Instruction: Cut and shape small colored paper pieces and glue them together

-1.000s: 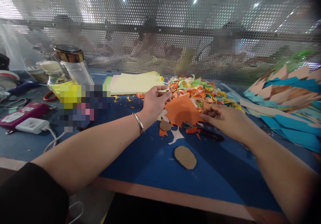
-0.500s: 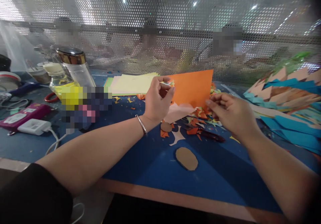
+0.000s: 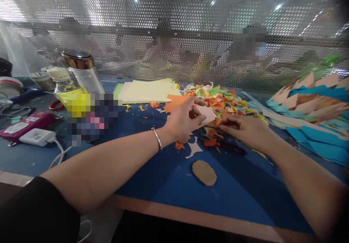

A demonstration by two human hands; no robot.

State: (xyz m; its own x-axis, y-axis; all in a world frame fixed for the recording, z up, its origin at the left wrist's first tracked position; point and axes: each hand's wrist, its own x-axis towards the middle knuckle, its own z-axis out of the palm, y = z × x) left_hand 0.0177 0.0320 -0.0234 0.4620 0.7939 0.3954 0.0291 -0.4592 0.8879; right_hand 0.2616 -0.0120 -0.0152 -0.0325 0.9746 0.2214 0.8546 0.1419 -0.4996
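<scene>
My left hand (image 3: 184, 119), with a silver bangle at the wrist, has its thumb and index finger curved apart. A pale pink sheet of paper (image 3: 207, 114) shows beside those fingertips. Behind this hand lies part of an orange paper sheet (image 3: 173, 103); its rest is hidden. To the right, my right hand (image 3: 241, 128) has thumb and fingers pinched together above orange scraps. What they grip, if anything, I cannot make out. Nearer me, an oval cardboard piece (image 3: 204, 173) rests on the blue table. Pink cut-out scrap (image 3: 195, 148) and a dark red-handled tool (image 3: 231, 148) lie between.
A heap of coloured paper scraps (image 3: 223, 99) lies behind my hands, beside a stack of paper sheets (image 3: 148, 91). Folded blue and peach papers (image 3: 319, 108) fill the right side. Bottles (image 3: 84, 76), a purple power strip (image 3: 29, 126) and cables stand left. A perforated metal screen (image 3: 174, 28) closes the back.
The upright orange sheet has come down, so the scrap heap behind it shows. My left hand has moved right and down, and my right hand slightly down and left.
</scene>
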